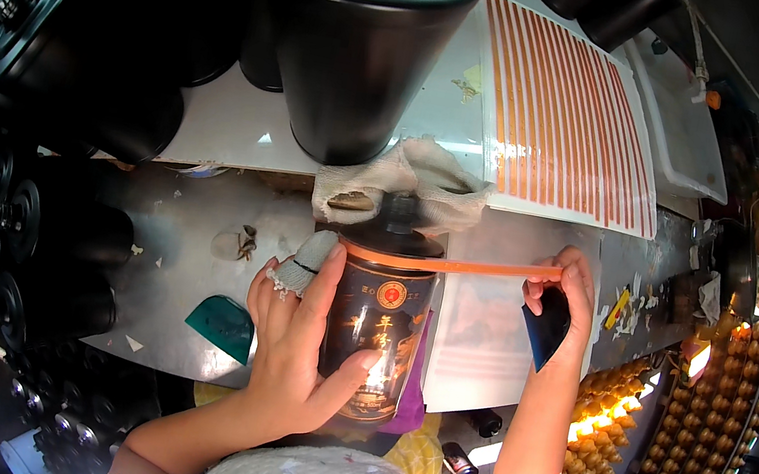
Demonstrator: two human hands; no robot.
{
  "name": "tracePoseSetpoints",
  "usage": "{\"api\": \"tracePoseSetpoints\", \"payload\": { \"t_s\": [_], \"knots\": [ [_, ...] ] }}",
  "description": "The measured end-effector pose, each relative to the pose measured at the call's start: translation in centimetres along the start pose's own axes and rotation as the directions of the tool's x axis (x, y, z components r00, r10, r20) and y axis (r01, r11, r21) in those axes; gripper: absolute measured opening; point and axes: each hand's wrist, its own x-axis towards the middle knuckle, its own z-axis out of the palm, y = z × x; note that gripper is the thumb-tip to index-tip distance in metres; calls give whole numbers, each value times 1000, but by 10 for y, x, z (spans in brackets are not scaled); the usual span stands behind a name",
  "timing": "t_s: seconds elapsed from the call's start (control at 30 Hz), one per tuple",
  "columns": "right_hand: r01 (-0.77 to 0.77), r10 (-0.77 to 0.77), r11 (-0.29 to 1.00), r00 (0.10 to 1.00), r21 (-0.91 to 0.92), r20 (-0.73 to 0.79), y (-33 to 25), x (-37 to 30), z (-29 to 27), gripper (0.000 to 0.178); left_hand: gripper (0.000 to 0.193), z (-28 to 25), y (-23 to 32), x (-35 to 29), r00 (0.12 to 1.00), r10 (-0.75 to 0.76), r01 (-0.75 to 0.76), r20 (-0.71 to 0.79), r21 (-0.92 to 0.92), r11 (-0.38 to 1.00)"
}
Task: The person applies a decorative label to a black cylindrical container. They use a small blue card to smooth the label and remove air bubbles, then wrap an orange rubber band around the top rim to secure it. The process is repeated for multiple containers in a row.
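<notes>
Orange strip (485, 270), drawn out straight across the black bottle (359, 307), right at the shoulder! Runs left to right, close to square with the bottle's long axis, climbing just slightly toward the far right end. And that long axis? Straight out from the body, neck away, base near; how propped underneath, cannot tell.

To the left hand (292, 359), wrapped along the bottle's left side: index fingertip pressed at the strip's left end, thumb laid over the front lower down, bottle held between. Grey wrap (299, 269) on a neighbouring finger.

Across to the right hand (578, 292), well apart from the bottle: narrow pinch on the strip's other end, with a dark blue flat piece (546, 329) tucked against the palm.

Nearer to the bottle? Left, touching; on the right, linked only by the strip. Seems to hinge on that crossing: square at the shoulder, tail reaching out to the right through open air. No slack visible. With any tilt at the pinched end, probably a slant against the bottle.

Left of all this, on the table (161, 295), a teal flat piece (222, 326). Just beyond the neck, crumpled cloth (401, 175); farther off to the right, a sheet of matching strips (488, 160).
</notes>
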Motion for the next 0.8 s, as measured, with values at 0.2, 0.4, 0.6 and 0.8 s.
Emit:
{"api": "tracePoseSetpoints", "payload": {
  "t_s": [0.2, 0.4, 0.6, 0.8],
  "knots": [
    [26, -30, 999, 996, 45, 79, 1, -1, -4, 28, 83, 1, 3, 4, 997, 70, -67, -25, 123, 990],
    [56, -67, 993, 991, 101, 115, 1, -1, -7, 31, 80, -1, 3, 7, 996, 84, -82, -5, 164, 983],
    [69, -80, 992, 991, 105, 103, -1, -2, -2, 32, 78, 0, 1, 8, 992, 120, -113, -29, 178, 978],
    [91, -105, 990, 985, 109, 137, -2, -5, 0, 32, 75, -2, 2, 9, 991, 131, -126, -12, 206, 970]
  ]
}}
